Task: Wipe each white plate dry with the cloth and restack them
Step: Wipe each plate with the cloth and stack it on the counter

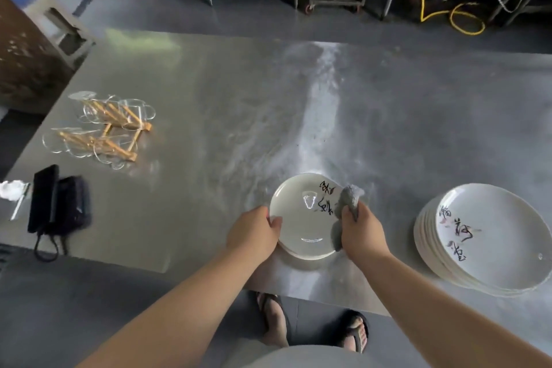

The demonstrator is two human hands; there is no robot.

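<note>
One glossy round plate [301,227]: left grip [254,233] clamps its rim, right grip [363,233] clutches crumpled grey cloth [349,199].

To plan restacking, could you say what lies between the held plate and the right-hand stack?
Only the right hand gripping the cloth, then bare table; head view.

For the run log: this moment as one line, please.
step: wiping plate | left hand: grips plate rim | right hand: holds cloth on plate | plate stack: on table, right side
</note>
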